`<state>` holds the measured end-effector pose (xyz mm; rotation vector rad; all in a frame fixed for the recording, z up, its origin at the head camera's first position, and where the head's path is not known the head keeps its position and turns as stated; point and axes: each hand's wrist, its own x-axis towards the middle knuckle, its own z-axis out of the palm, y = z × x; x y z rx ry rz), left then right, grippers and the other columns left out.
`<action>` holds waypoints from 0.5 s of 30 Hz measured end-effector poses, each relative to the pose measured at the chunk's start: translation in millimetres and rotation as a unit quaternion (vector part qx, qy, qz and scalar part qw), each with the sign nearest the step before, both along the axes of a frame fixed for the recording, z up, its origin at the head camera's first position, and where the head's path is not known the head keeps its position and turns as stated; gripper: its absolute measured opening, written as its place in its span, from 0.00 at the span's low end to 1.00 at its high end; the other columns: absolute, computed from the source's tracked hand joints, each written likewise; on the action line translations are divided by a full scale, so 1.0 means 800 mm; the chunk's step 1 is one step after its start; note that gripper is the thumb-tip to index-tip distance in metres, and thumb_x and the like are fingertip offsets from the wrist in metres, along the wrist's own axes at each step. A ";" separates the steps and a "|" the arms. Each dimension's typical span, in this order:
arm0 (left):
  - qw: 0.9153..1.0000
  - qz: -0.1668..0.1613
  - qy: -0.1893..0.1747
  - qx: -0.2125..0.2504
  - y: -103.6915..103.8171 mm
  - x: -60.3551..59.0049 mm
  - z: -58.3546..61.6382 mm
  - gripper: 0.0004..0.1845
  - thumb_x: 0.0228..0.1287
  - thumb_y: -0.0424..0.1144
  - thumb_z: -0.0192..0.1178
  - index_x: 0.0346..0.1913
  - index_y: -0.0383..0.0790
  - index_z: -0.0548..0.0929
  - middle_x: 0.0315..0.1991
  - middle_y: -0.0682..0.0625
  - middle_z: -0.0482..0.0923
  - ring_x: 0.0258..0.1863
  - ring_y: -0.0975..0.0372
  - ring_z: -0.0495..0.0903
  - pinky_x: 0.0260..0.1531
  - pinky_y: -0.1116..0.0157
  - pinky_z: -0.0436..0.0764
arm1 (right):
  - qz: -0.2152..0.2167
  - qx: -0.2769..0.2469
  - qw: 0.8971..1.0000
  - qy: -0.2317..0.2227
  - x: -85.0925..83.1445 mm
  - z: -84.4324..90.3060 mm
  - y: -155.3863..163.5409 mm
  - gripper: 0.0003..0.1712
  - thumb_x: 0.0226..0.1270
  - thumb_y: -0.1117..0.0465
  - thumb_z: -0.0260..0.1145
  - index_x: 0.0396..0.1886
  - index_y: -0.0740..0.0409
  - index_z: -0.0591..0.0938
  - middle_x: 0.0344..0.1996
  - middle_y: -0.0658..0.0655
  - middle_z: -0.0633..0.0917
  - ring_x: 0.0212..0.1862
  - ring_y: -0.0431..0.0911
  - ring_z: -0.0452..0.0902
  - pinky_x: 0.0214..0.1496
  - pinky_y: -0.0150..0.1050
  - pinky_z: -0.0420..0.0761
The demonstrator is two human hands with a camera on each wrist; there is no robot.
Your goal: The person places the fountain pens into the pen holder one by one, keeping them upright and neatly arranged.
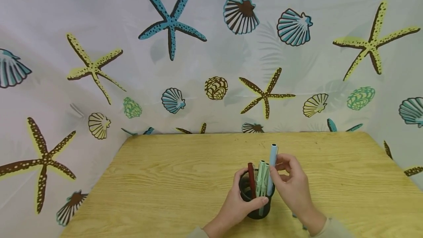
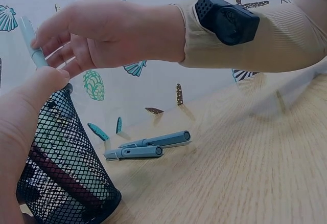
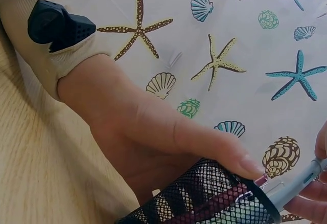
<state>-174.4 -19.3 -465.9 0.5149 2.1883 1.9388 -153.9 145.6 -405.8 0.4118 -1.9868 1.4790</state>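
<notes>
Two bare hands at a black mesh cup (image 1: 253, 214) on a wood-grain tabletop (image 1: 172, 179). The right hand (image 1: 292, 184) pinches a light blue pen (image 1: 273, 157) between thumb and fingers; the left hand (image 1: 242, 201) is clamped around the cup near its rim, thumb across the near side. The light blue pen lies at the right hand's fingertips, its lower part inside the cup and its upper end projecting above the thumb. Its long axis is steep, close to upright with a slight lean in the head view; the end with the dark disc points upward, and the clip lies on the side toward the right hand's fingers. Beside it, between the two hands, pale green pens (image 1: 262, 175) stand in the cup, their disc ends also upward. A dark red pen (image 1: 251, 179), nearest the left hand's fingers, points up with a slight slant; the left wrist view shows its shaft obliquely through the mesh. Below the right hand, two blue pens (image 2: 135, 152) lie flat on the tabletop, close together, their long axes nearly parallel. Behind both hands hangs a pale cloth (image 1: 198, 65) printed with starfish and shells. Any lettering on the pens is too small to read.
</notes>
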 end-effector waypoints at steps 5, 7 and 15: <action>1.000 0.000 0.011 0.000 -0.001 0.001 0.000 0.42 0.52 0.47 0.69 0.67 0.57 0.54 0.55 0.53 0.68 0.52 0.59 0.71 0.50 0.53 0.71 | -0.005 -0.003 1.000 -0.013 0.002 -0.005 0.002 0.17 0.58 0.75 0.64 0.47 0.64 0.73 0.37 0.55 0.78 0.35 0.41 0.77 0.29 0.33 0.80; 1.000 0.000 0.013 -0.002 0.000 0.002 0.001 0.42 0.53 0.48 0.68 0.66 0.58 0.54 0.55 0.53 0.68 0.51 0.60 0.71 0.50 0.53 0.71 | -0.011 0.005 1.000 -0.013 0.003 -0.007 0.004 0.17 0.58 0.75 0.64 0.47 0.64 0.73 0.36 0.54 0.78 0.35 0.41 0.77 0.29 0.34 0.80; 1.000 0.000 0.003 -0.006 0.000 0.002 0.003 0.41 0.53 0.47 0.68 0.66 0.59 0.55 0.55 0.53 0.67 0.51 0.60 0.71 0.50 0.53 0.71 | -0.020 0.028 0.999 -0.018 0.005 -0.013 0.007 0.17 0.57 0.75 0.65 0.46 0.65 0.74 0.35 0.53 0.79 0.35 0.41 0.77 0.31 0.34 0.79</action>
